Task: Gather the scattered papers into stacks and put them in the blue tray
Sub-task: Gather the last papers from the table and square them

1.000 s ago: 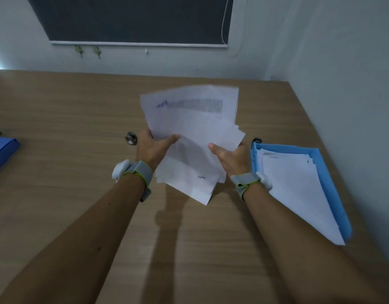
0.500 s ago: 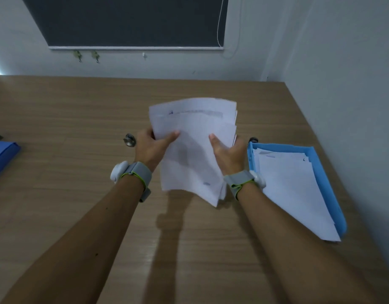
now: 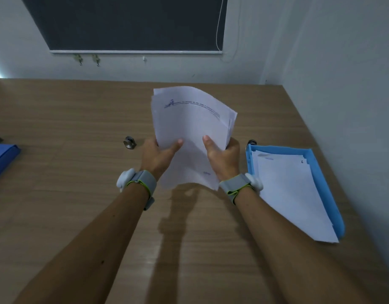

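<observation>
Your left hand [image 3: 158, 156] and right hand [image 3: 222, 157] pinch 1 paper stack [image 3: 189, 137] by its sides, left of the blue tray [image 3: 323, 183]

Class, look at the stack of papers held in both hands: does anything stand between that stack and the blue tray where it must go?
Nothing visible does. The stack of papers is held above the table in the left hand and right hand. The blue tray lies just to its right, open-topped, with papers in the tray already.
</observation>
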Tool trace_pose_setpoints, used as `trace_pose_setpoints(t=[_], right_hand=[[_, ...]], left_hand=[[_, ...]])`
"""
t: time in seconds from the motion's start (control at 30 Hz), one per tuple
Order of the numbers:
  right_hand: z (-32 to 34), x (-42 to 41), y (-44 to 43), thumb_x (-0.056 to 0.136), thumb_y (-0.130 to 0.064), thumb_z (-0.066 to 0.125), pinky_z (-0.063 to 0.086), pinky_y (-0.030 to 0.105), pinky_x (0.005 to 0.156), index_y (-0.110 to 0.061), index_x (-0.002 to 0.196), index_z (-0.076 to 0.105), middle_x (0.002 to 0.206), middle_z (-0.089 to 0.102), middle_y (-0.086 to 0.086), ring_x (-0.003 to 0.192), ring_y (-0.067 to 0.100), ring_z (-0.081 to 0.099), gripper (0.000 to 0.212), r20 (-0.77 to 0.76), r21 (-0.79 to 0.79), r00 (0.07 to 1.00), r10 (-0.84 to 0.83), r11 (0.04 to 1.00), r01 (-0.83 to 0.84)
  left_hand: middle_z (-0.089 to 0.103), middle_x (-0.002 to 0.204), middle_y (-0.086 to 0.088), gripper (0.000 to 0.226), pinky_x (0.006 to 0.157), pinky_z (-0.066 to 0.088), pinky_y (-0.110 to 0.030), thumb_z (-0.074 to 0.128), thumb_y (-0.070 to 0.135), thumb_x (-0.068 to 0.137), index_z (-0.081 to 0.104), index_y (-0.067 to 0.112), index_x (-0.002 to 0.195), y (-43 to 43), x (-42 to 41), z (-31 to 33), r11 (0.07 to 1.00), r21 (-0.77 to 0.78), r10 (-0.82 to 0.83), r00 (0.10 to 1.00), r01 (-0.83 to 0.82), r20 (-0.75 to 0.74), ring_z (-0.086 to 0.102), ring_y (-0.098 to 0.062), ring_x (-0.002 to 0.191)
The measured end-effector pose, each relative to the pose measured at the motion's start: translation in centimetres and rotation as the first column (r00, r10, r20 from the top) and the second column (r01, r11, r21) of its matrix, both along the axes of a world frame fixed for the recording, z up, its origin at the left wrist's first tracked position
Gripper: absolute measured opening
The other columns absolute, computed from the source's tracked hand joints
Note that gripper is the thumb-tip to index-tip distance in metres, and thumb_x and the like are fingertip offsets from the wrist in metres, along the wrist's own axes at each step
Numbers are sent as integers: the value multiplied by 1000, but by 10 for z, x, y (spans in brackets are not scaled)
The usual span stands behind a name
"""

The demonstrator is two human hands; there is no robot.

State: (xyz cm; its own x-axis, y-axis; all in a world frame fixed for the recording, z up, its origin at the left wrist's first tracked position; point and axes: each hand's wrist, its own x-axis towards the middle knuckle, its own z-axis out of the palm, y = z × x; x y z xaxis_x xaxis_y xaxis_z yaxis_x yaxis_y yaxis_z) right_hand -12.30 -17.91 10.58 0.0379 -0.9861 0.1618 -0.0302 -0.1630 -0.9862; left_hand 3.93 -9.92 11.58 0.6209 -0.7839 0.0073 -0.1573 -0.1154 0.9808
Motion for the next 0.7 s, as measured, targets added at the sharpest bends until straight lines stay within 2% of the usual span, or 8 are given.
trace_pose_setpoints(t=[0.07, 0.1, 0.23, 0.33, 0.4, 0.53, 0.63, 0.7], right_hand=[[-20, -4, 5, 73, -45, 77, 54, 27, 52, -27, 74, 70, 69, 72, -9, 65, 5, 70, 19, -47, -40, 999, -16, 999, 14], [-36, -8, 10, 72, -48, 76, 55, 27, 51, -29, 75, 70, 67, 72, -10, 64, 4, 70, 20, -78, -27, 997, -14, 1000, 12], [-93, -29, 40, 69, -57, 72, 50, 20, 50, -27, 80, 70, 54, 62, -21, 62, 9, 69, 32, -269, 72, 963, 8, 997, 12], [-91, -30, 36, 71, -52, 72, 54, 24, 55, -26, 82, 70, 57, 61, -25, 61, 3, 65, 29, -249, 60, 968, 11, 998, 4], [-78, -26, 26, 72, -48, 73, 57, 25, 59, -27, 81, 71, 63, 65, -25, 64, -2, 67, 23, -200, 43, 979, 27, 999, -19], [-73, -26, 21, 74, -43, 75, 54, 15, 55, -33, 74, 68, 66, 68, -28, 67, -7, 67, 12, -166, 28, 986, 27, 999, -23], [-95, -38, 35, 76, -37, 77, 59, 31, 59, -23, 78, 68, 68, 69, -13, 68, 11, 70, 16, -270, 112, 961, 67, 993, -38], [-103, -44, 40, 76, -34, 78, 59, 32, 60, -22, 79, 68, 70, 69, -7, 70, 17, 71, 16, -311, 123, 946, 95, 991, -59]], left_hand=[[75, 87, 18, 22, 68, 63, -20, 88, 36, 75, 74, 28, 91, 7, -5, -16, 999, -9, 37, 999, -37, -21, 73, 8, 75], [73, 86, 20, 20, 66, 60, -16, 88, 36, 75, 73, 31, 87, 12, -8, -28, 999, 9, 45, 999, -44, -30, 71, 10, 74], [71, 89, 5, 22, 77, 53, -30, 86, 32, 78, 69, 28, 92, 37, -22, -69, 990, 125, 64, 998, -62, -11, 67, -8, 79], [71, 81, 10, 17, 75, 55, -32, 85, 33, 79, 68, 32, 84, 31, -21, -65, 990, 122, 73, 997, -72, -7, 62, 7, 70], [68, 73, 21, 18, 63, 54, -24, 84, 39, 78, 67, 34, 76, 23, -20, -53, 988, 119, 94, 996, -94, 5, 61, 16, 60], [68, 73, 24, 18, 54, 53, -9, 85, 41, 77, 67, 38, 74, 21, -23, -47, 993, 60, 96, 995, -97, 22, 65, 15, 63], [68, 73, 24, 21, 66, 58, -23, 87, 38, 75, 67, 37, 72, 38, -28, -68, 989, 119, 83, 996, -86, 35, 71, -5, 74], [70, 71, 25, 23, 73, 59, -28, 92, 38, 68, 69, 38, 72, 46, -27, -73, 988, 128, 83, 997, -83, 9, 74, -1, 77]])
